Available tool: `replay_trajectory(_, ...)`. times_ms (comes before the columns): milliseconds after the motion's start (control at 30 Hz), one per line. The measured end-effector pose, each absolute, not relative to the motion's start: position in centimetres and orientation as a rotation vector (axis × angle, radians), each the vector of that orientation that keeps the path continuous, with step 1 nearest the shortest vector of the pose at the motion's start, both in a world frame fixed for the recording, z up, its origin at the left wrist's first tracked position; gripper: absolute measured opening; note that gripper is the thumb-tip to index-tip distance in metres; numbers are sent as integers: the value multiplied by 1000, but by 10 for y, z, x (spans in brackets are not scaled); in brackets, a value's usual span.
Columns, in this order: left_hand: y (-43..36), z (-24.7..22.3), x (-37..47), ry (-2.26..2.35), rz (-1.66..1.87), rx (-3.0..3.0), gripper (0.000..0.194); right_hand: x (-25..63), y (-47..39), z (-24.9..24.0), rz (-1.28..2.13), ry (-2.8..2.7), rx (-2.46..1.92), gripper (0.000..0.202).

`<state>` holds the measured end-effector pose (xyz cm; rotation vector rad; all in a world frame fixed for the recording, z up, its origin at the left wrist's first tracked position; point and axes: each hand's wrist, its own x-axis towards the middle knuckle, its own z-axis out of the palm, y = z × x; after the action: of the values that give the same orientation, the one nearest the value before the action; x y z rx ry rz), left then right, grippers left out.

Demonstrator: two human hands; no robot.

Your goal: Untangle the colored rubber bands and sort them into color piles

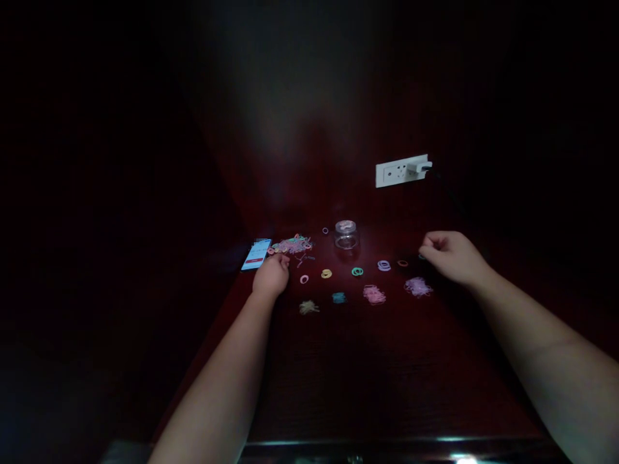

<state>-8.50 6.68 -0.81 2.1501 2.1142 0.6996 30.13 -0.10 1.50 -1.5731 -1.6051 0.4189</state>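
Note:
My left hand (271, 277) rests at the left beside a mixed pile of small coloured elastic bands and hair ties (293, 244). Its fingers are curled closed, and what they hold, if anything, is hidden. On the right, my right hand (452, 256) is pinched, with a small green hair tie (422, 256) partly visible at its fingertips. A row of hair ties runs between the hands: pink (304, 279), yellow (326, 274), green (357, 272), purple (383, 265) and orange-brown (402, 263). Nearer lie sorted heaps of thin bands: pale yellow (308, 307), blue (339, 297), pink (374, 294) and purple (418, 287).
A clear lidded jar (345, 236) stands at the back of the dark red table (338, 367), with one purple ring (325, 230) to its left. A lit phone (256, 254) lies by the left edge. On the wall is a socket plate (396, 172) with a plugged-in charger (416, 167).

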Motion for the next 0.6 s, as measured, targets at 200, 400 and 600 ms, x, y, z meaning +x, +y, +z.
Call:
replay_trajectory(200, 76, -21, -90, 2102, 574, 2094, 22, 282, -6, 14, 417, -1653, -1494, 20)
replay_trajectory(400, 77, -20, -80, 2029, 597, 2141, 20, 273, -8, 8, 401, -1672, -1367, 20)
replay_trajectory(600, 82, -26, -80, 2062, 652, 2111, 17, 264, -9, 2, 449, -1680, -1279, 23)
